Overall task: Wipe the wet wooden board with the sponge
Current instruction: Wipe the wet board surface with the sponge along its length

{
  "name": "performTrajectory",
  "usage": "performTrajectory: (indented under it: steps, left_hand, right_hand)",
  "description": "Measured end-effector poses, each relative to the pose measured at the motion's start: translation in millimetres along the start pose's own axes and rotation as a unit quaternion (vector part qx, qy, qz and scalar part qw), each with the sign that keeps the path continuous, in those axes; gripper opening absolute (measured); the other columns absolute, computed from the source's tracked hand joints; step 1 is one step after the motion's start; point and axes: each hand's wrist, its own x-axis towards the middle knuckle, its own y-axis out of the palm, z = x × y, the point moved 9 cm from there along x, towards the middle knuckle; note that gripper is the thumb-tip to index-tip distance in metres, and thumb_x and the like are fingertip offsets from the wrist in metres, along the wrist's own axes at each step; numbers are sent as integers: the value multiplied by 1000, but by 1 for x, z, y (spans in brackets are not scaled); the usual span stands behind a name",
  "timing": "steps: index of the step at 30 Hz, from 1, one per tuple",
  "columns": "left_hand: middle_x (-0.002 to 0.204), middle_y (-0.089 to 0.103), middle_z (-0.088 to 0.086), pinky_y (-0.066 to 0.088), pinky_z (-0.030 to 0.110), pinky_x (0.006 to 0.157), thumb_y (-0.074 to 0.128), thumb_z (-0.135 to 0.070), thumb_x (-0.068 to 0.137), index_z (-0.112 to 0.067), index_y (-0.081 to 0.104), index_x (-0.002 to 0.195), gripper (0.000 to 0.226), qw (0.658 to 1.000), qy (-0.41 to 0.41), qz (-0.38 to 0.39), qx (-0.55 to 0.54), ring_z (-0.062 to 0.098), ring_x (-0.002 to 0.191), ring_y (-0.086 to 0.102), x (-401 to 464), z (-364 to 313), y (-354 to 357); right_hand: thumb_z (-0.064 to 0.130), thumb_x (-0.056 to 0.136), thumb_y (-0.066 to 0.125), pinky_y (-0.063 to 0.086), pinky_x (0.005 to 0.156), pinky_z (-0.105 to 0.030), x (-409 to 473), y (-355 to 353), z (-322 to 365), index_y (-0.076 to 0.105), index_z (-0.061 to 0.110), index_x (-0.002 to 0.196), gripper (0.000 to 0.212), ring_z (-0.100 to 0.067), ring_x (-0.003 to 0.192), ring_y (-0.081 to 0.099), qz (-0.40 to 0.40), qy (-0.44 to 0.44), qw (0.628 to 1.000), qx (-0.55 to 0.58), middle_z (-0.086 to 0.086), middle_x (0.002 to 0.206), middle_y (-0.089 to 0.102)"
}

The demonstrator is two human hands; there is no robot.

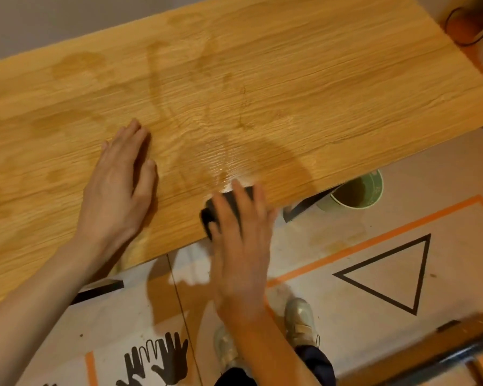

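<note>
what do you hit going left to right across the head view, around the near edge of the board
left hand flat on the wooden board → right hand on the dark sponge → green cup on the floor

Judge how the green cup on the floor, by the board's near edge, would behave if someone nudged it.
The cup stands upright on the floor, taller than wide, so a nudge near its rim might tip it. It looks thin-walled, probably light. Dark liquid seems to sit inside, so tipping would likely spill.
</note>
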Motion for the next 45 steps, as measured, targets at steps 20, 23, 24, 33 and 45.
performTrajectory:
  steps: [20,23,24,33,45]
  left_hand:
    - [166,24,4,8,32,128,33,-30,107,-7,31,157,56,1000,8,-1,-19,16,156,16,-8,9,6]
    - [166,24,6,7,32,128,32,-29,107,-6,31,157,56,1000,9,-2,-19,17,156,16,-7,10,6]
    - [166,23,6,6,32,128,32,-29,107,-6,31,157,56,1000,8,-2,-20,17,156,16,-7,10,6]
    - [167,22,4,1,24,127,36,-25,109,-7,30,158,52,1000,11,0,-22,15,155,14,-6,10,7]
    - [168,21,0,6,26,127,34,-30,107,-11,32,158,54,1000,-9,11,-22,14,157,15,-7,11,8]
  right_hand:
    - [15,95,51,28,111,-56,97,-44,-65,54,4,132,39,-36,133,41,131,6,982,-135,-16,142,49]
    - [24,100,42,8,120,-50,126,-80,-108,49,5,139,43,-29,146,22,40,139,978,-147,-12,153,34]
    - [25,100,41,7,121,-48,123,-69,-99,48,5,140,45,-29,146,20,34,144,978,-148,-12,154,34]
    - [20,99,42,20,118,-47,95,13,-11,45,2,141,45,-31,142,30,202,-66,970,-117,-14,150,40]
    - [18,97,54,10,120,-48,79,65,39,49,13,140,43,-32,145,25,162,-95,974,-129,-12,152,37]
